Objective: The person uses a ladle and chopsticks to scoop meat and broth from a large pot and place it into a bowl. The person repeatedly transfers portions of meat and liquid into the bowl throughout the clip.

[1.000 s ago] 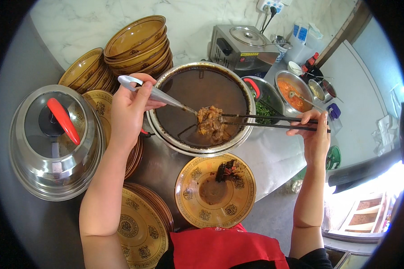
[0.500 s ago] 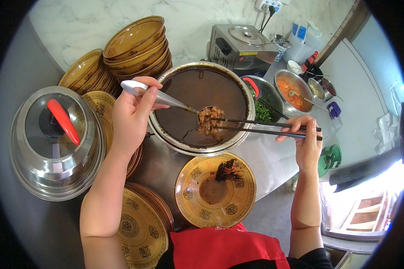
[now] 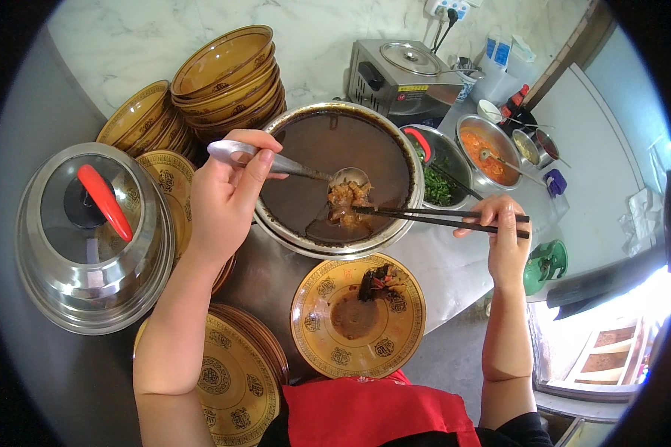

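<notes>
A large metal pot (image 3: pixel 412 216) of dark brown broth stands in front of me. My left hand (image 3: pixel 233 186) grips the pale handle of a ladle (image 3: pixel 298 168), whose bowl sits at the broth's surface. Chunks of brown stewed food (image 3: pixel 349 200) lie at the ladle's lower edge. My right hand (image 3: pixel 502 227) is closed around black chopsticks (image 3: pixel 440 214), and their tips touch those chunks. Nearer me, a yellow-brown patterned bowl (image 3: pixel 324 287) holds a little brown liquid and some dark pieces with red bits at its upper right.
Stacked brown bowls (image 3: pixel 224 67) stand at the back left; stacked plates (image 3: pixel 238 357) lie near my left arm. A domed steel lid (image 3: pixel 89 287) with a red handle is at left. Chopped greens (image 3: pixel 441 186) and an orange-red sauce (image 3: pixel 481 156) sit in containers to the right.
The ladle's bowl has tilted, showing more of its metal, and the food chunks now lie lower against it. The chopsticks have drawn closer together, and my right hand has shifted slightly left.
</notes>
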The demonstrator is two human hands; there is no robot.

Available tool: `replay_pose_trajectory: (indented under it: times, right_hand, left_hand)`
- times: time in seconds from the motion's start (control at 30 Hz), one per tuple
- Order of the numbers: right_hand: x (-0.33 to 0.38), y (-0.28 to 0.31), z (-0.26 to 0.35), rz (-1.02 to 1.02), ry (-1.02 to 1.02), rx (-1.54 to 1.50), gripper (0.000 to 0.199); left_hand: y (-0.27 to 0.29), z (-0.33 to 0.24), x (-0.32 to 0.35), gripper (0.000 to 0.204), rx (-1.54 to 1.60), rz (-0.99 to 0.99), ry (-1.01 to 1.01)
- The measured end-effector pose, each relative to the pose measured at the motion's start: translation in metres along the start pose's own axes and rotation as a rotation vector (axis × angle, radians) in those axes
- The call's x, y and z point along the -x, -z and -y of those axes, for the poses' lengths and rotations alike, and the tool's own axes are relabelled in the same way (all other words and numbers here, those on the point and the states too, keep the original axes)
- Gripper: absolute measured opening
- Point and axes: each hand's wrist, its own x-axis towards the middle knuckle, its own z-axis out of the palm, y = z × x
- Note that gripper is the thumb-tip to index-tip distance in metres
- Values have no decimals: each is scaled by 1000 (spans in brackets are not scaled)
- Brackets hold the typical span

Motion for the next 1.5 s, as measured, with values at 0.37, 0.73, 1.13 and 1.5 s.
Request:
replay_pose_trajectory:
  times: [0.37, 0.73, 1.13, 1.5]
  right_hand:
    - [0, 2, 4, -107, 22, 29, 32]
    - [0, -3, 3, -28, 41, 88, 32]
    - [-1, -3, -3, -18, -1, 10, 40]
    - [0, -1, -4, -44, 6, -30, 40]
  left_hand:
    - [-1, -3, 0, 13, -23, -12, -43]
    - [-3, -4, 2, 11, -97, -5, -108]
    - [-4, 12, -1, 14, -572, 147, -585]
    - [-6, 62, -11, 27, -944, 143, -666]
